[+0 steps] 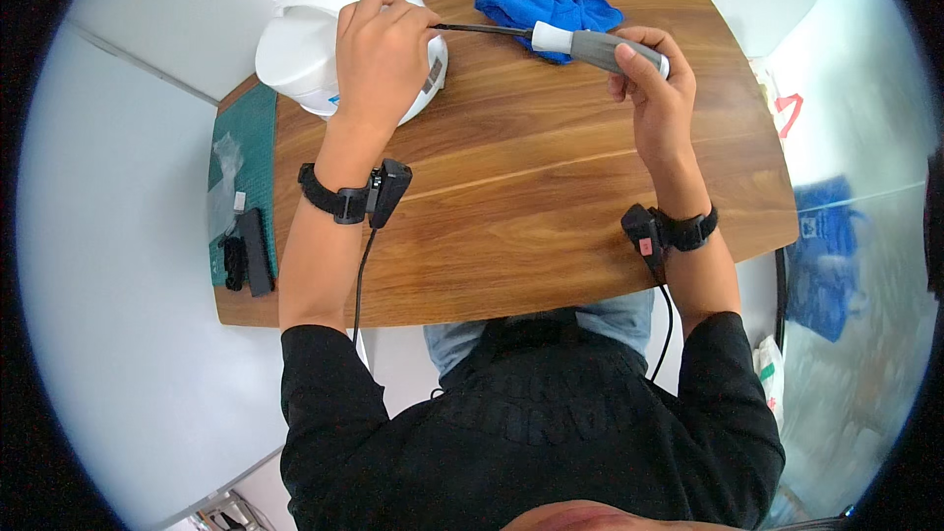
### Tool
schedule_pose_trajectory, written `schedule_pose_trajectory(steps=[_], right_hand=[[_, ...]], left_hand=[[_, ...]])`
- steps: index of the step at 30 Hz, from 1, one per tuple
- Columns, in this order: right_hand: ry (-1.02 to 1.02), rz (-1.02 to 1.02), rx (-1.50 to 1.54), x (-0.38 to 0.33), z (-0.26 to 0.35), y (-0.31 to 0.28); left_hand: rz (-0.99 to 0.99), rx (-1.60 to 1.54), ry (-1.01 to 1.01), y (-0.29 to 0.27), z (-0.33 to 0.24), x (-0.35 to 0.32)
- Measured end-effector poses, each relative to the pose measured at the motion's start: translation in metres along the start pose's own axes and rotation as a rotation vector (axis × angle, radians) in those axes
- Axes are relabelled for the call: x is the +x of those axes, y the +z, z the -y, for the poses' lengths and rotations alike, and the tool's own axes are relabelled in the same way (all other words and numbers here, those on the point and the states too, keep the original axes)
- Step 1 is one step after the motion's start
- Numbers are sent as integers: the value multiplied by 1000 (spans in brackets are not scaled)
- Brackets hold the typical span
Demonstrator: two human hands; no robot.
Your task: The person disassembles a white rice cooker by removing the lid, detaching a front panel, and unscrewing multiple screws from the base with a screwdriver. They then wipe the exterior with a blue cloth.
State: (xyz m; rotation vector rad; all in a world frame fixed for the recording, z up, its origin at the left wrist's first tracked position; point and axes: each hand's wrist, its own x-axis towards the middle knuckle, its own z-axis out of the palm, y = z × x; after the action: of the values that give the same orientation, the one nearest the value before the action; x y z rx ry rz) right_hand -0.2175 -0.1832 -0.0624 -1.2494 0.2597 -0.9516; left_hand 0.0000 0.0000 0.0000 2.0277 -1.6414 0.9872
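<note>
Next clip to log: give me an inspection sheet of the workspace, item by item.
Surface: wood-grain table; green mat along its left side.
Job's things: screwdriver with grey-and-white handle; white appliance, far left.
Clutter: crumpled blue cloth; clear plastic wrap and black bar-shaped object on the mat.
Hands: right hand holds the screwdriver's handle; left hand is at its shaft tip, grip unclear.
Cables: left cable and right cable run from black wrist devices.
Surroundings: white wall at left; blue bag at right.
</note>
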Motion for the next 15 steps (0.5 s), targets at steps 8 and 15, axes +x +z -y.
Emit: schedule_pose_trajectory(steps=[8,15], right_hand=[[-55,-173,-29,22,12,-41],[-5,-298,-167,35,7,-67]], left_hand=[[102,-341,-181,24,-38,-1],[379,-511,-149,63,-79,16]])
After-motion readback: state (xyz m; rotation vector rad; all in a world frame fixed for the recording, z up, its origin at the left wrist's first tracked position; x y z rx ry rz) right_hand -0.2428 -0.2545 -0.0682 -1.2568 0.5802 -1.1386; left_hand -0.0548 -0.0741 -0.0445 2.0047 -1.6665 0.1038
